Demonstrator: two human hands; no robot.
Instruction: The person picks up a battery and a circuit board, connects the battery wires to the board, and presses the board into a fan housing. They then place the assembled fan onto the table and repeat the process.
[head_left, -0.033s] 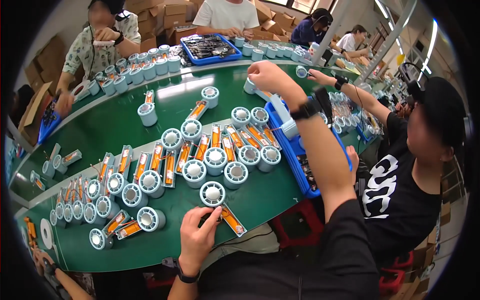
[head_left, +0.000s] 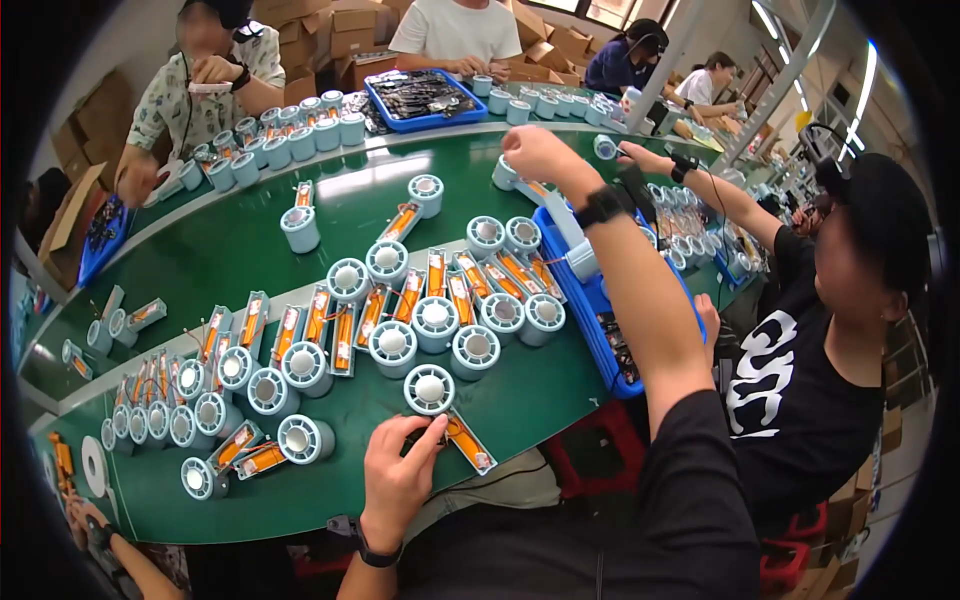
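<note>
Near the table's front edge lies a light blue handheld fan (head_left: 429, 389), round grille up, its open handle showing an orange battery (head_left: 464, 441). My left hand (head_left: 398, 470) is closed in a pinch at the neck of this fan, thumb and forefinger together; something dark shows behind the fingers. My right arm stretches far forward over a blue tray (head_left: 613, 345). At its end my right hand (head_left: 545, 155) is curled with the fingertips pointing down, just above another light blue fan (head_left: 505, 172). What those fingers grip is hidden by the hand.
Several open-handled fans (head_left: 392, 345) crowd the green table (head_left: 350, 430) beyond my left hand. A white tape roll (head_left: 92, 466) lies at the left. Co-workers sit across and at the right, one holding a fan (head_left: 605, 147). Another blue tray (head_left: 440, 122) holds dark parts.
The whole view has shifted slightly. Both my hands keep their poses. At the far left, a co-worker's lower hand has moved up a little.
</note>
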